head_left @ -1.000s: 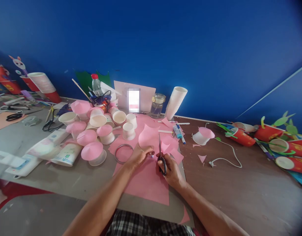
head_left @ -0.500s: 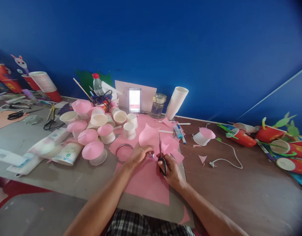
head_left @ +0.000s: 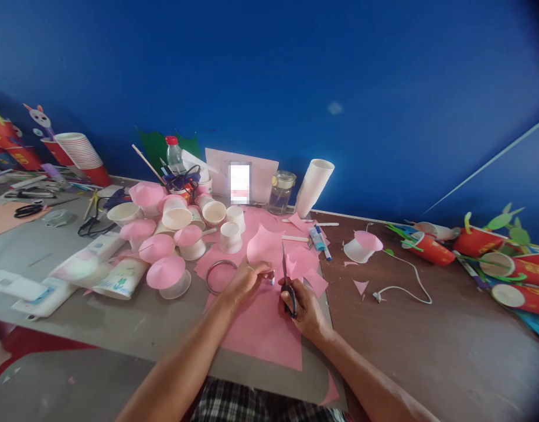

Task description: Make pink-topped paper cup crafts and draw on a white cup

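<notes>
the likeliest slip, as i judge it, is the scissors [head_left: 287,280] wandering off the curve: the pink paper piece [head_left: 266,246] stands up loose and is pinched only at its near edge, so it could bend or tear at the blades, and the left hand's fingertips sit close enough to the blades to be nicked. taking the big pink sheet [head_left: 261,328] as landmark, both hands work over its far half, the forearms coming in across its near edge. the left hand [head_left: 247,280] is closed on the paper piece, pinching its lower edge so it rises beyond the hand. the right hand [head_left: 305,308], just right of it, is clamped through the scissors' dark handles, blades pointing away beside the piece. a metal ring [head_left: 219,275] lies at the sheet's left edge.
</notes>
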### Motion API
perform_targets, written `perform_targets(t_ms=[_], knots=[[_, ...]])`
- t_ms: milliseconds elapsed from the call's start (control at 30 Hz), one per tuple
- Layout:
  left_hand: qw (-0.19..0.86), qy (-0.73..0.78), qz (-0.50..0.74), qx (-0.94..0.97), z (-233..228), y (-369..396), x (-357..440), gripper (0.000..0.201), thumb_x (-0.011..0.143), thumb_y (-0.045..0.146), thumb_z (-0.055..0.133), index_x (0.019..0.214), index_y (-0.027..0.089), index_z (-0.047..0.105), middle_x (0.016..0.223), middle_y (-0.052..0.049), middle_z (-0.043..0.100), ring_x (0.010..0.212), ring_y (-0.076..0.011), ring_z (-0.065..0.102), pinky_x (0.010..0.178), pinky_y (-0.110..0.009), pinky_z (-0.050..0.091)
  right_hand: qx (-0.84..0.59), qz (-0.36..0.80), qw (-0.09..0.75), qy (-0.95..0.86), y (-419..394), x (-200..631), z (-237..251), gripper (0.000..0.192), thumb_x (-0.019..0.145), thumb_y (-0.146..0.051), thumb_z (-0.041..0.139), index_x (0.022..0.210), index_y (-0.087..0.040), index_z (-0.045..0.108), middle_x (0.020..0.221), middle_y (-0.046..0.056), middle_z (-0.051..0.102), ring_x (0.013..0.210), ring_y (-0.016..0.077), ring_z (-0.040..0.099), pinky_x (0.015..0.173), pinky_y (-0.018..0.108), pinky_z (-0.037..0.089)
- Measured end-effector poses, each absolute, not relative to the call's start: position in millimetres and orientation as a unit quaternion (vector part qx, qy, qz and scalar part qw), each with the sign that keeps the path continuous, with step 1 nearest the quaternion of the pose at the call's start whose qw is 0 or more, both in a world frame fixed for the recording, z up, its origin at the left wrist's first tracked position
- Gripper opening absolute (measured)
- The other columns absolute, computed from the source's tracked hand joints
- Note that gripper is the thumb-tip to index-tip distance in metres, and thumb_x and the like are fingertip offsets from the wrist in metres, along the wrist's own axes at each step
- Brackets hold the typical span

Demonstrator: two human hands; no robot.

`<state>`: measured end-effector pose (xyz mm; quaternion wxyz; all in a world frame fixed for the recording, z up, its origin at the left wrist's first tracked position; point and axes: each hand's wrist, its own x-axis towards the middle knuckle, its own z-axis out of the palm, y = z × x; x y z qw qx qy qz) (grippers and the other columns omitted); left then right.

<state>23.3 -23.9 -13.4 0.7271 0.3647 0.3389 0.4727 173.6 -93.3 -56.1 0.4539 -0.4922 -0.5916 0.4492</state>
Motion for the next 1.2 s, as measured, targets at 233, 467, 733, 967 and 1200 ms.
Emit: perform_targets(t_ms=[233, 467, 733, 967, 1200], knots=[[0.721, 0.352, 0.463, 0.376, -14.4, -22.4, 22.3, 0.027, 0.061, 0.018, 0.064, 0.049, 0.018, 0.040, 0.051, 0.006, 0.037, 0.054, -0.0092, 0.042, 0.058, -0.025, 0.038, -0.487, 0.462, 0.449, -0.590, -95.0, 170.8, -46.7, 0.032, 0.091, -0.050, 0.050, 0.103, -0.021, 0.053, 0.055, -0.003, 0.055, 0.049, 0.0138, 0.051, 0.048, 0.026, 0.039], [0.746, 0.331, 0.442, 0.373, -14.6, -23.4, 20.5, 0.025, 0.061, 0.016, 0.067, 0.052, 0.018, 0.043, 0.052, 0.006, 0.038, 0.052, -0.0081, 0.040, 0.058, -0.026, 0.037, -0.461, 0.443, 0.559, -0.528, -89.5, 179.1, -29.8, 0.042, 0.082, -0.057, 0.059, 0.105, -0.022, 0.052, 0.067, -0.001, 0.059, 0.059, 0.0143, 0.053, 0.055, 0.027, 0.043], [0.729, 0.375, 0.319, 0.476, -7.8, -33.8, 14.5, 0.010, 0.066, 0.020, 0.069, 0.073, 0.017, 0.064, 0.065, -0.001, 0.060, 0.059, -0.0134, 0.051, 0.058, -0.027, 0.038, -0.435, 0.461, 0.662, -0.402, -66.6, 197.6, -27.5, 0.044, 0.071, -0.039, 0.074, 0.106, -0.023, 0.053, 0.083, 0.002, 0.064, 0.075, 0.0164, 0.056, 0.068, 0.028, 0.043], [0.727, 0.345, 0.225, 0.549, -5.6, -37.5, 8.6, 0.015, 0.067, 0.019, 0.069, 0.081, 0.017, 0.065, 0.066, -0.002, 0.062, 0.060, -0.0153, 0.051, 0.059, -0.028, 0.040, -0.470, 0.477, 0.649, -0.361, -65.9, 201.0, -28.8, 0.047, 0.067, -0.035, 0.079, 0.106, -0.023, 0.056, 0.074, -0.004, 0.057, 0.063, 0.0115, 0.052, 0.059, 0.024, 0.042], [0.748, 0.319, 0.330, 0.478, -10.1, -30.9, 14.7, 0.029, 0.067, 0.020, 0.072, 0.095, 0.017, 0.066, 0.079, -0.004, 0.066, 0.075, -0.0178, 0.057, 0.069, -0.028, 0.044, -0.454, 0.472, 0.674, -0.341, -66.4, 199.1, -26.3, 0.047, 0.066, -0.033, 0.080, 0.102, -0.022, 0.052, 0.076, -0.004, 0.059, 0.062, 0.0097, 0.053, 0.059, 0.023, 0.044]])
